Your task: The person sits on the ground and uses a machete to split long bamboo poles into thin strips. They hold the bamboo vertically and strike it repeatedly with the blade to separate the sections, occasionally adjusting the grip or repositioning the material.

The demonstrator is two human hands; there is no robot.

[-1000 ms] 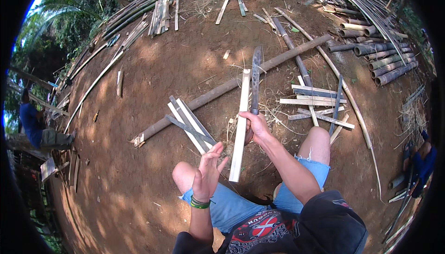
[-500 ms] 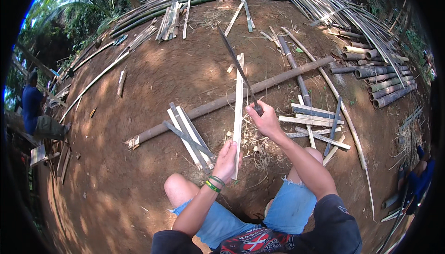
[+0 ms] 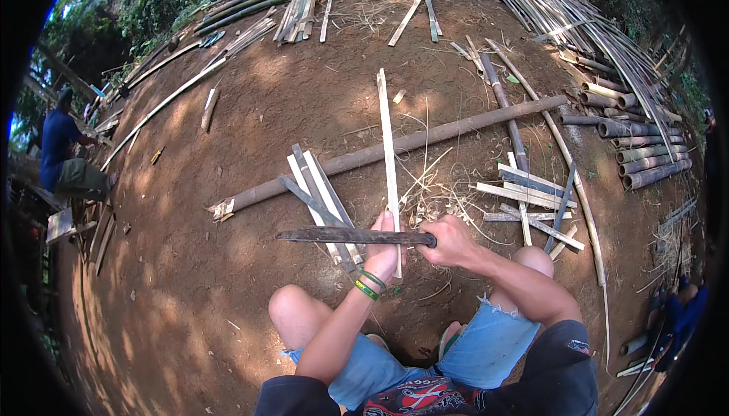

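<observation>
My left hand (image 3: 382, 255) is closed round the lower end of a pale split bamboo slat (image 3: 388, 142). The slat points away from me, its far end beyond a long bamboo pole on the ground. In my right hand (image 3: 451, 241) is the handle of a dark machete (image 3: 326, 234). Its blade points left and lies level across the slat, over the fingers of my left hand. Whether the edge touches the slat I cannot tell. Curly shavings (image 3: 440, 192) lie on the dirt just past my right hand.
The bamboo pole (image 3: 448, 134) lies crosswise ahead. Slat piles lie at left (image 3: 313, 169) and right (image 3: 524, 192). Cut bamboo lengths (image 3: 645, 150) are stacked far right. One person (image 3: 64, 146) sits at far left; another in blue (image 3: 683, 313) is at the right rim.
The machete has swung down from pointing up and away to lying level, pointing left across the slat. My right hand has come lower and nearer; the view has shifted slightly.
</observation>
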